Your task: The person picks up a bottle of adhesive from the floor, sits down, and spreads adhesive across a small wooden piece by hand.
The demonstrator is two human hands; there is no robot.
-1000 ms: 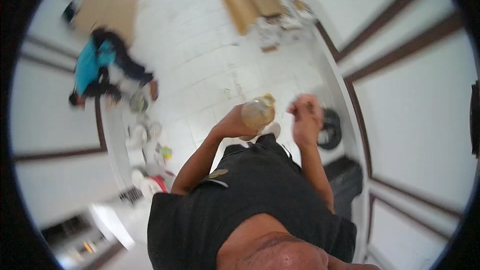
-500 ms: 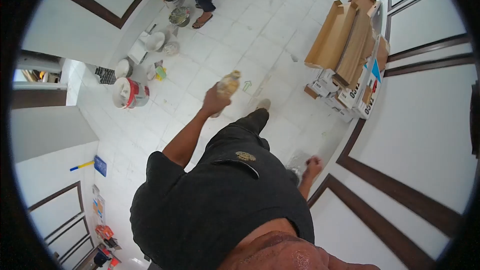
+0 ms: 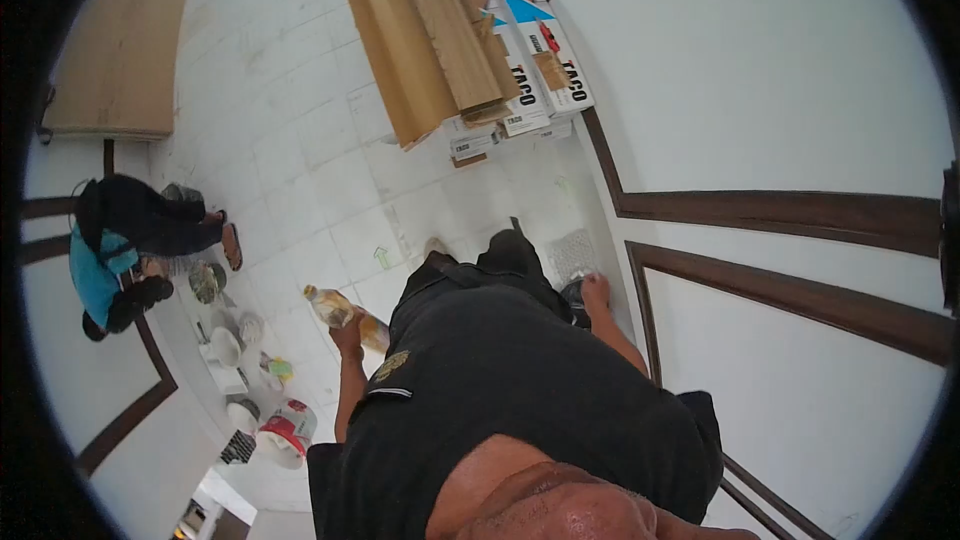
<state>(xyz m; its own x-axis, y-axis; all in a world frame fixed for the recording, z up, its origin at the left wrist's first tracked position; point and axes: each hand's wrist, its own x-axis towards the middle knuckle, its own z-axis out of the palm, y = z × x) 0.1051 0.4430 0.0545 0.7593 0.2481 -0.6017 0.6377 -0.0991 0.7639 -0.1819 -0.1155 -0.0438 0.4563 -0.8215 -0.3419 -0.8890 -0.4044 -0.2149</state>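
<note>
My left hand (image 3: 347,333) is wrapped round a clear plastic bottle (image 3: 328,306) with yellowish contents and a yellow cap, held out low beside my left thigh. On the other side, my right hand (image 3: 596,292) hangs beside my right hip, near a dark round object (image 3: 575,292) and a greyish see-through sheet or bag (image 3: 572,254) on the floor by the wall. The fingers of my right hand are too small to make out, and so is anything in them.
Open cardboard boxes (image 3: 400,60) and white cartons (image 3: 562,70) lie ahead along the right wall. A person in blue (image 3: 95,275) bends at the left wall, near a bucket (image 3: 208,281). A red-and-white bucket (image 3: 290,428) and a large brown board (image 3: 130,40) are also at left.
The view has turned, bringing the boxes nearer the top centre and the other person to the far left. My left hand, with the bottle, has dropped lower beside my leg.
</note>
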